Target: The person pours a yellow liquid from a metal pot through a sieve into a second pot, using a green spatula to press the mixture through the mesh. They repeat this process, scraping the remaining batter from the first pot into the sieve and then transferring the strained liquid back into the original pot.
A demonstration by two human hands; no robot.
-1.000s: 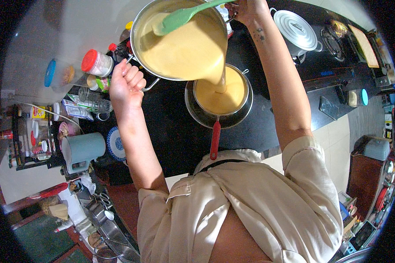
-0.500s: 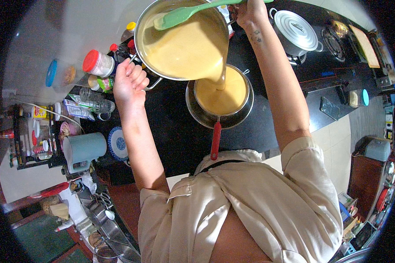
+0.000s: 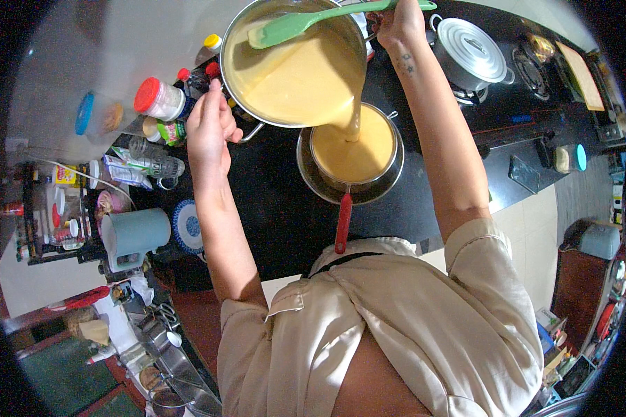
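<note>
A metal pot (image 3: 234, 59) of pale yellow-tan liquid is tilted over the counter, and a thick stream runs off its lower right rim. My left hand (image 3: 212, 125) is closed around the pot's left loop handle. At the far right side, my right hand (image 3: 403, 26) grips the other handle together with a green spatula (image 3: 292, 26), whose blade lies across the pot's mouth. Beneath the stream sits a round strainer with a red handle (image 3: 343, 222), nearly full of liquid (image 3: 355, 154). A wider metal bowl (image 3: 314, 186) is under it; its inside is mostly hidden.
On the right, a lidded metal pot (image 3: 471, 50) stands on a stove burner, with a phone (image 3: 524, 174) and a small jar (image 3: 569, 158) nearer. To the left are a red-lidded jar (image 3: 158, 99), a glass mug (image 3: 158, 165), a blue-patterned plate (image 3: 188, 226) and a grey-blue pitcher (image 3: 135, 236).
The pot has shifted slightly to the right, still pouring. My left hand's fingers have changed their hold on its handle a little. The spatula has moved with the pot.
</note>
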